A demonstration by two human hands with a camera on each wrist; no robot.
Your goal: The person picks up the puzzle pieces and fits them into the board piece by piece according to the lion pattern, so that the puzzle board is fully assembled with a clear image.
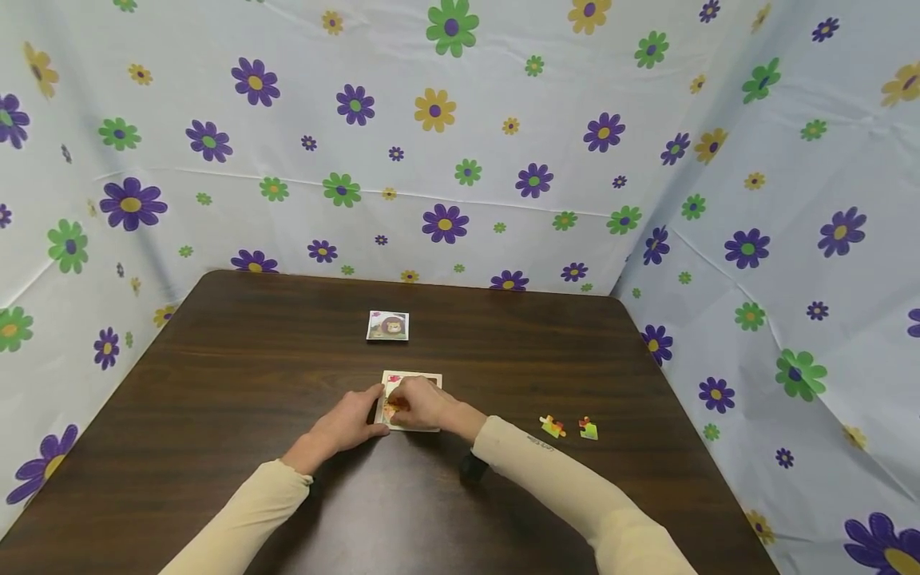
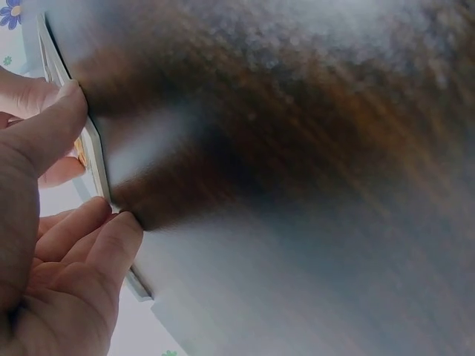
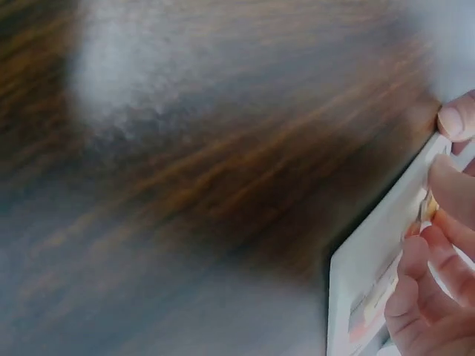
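A small square puzzle board (image 1: 411, 430) with a pale frame lies flat on the table. My left hand (image 1: 347, 419) is at its left edge, thumb near the close corner and fingers farther up, rather straight and touching the rim. Over the board, my right hand (image 1: 424, 402) pinches a yellow-orange puzzle piece (image 3: 428, 209) between thumb and fingers, against the board's picture area. The hand covers much of the board in the head view. Two loose puzzle pieces, one yellow and orange (image 1: 553, 426), the other green and red (image 1: 588, 429), lie to the right.
A square picture card (image 1: 388, 326) showing a lion lies beyond the board. The dark wooden table (image 1: 216, 383) ends at the back and sides against a white curtain (image 1: 302, 104) printed with flowers.
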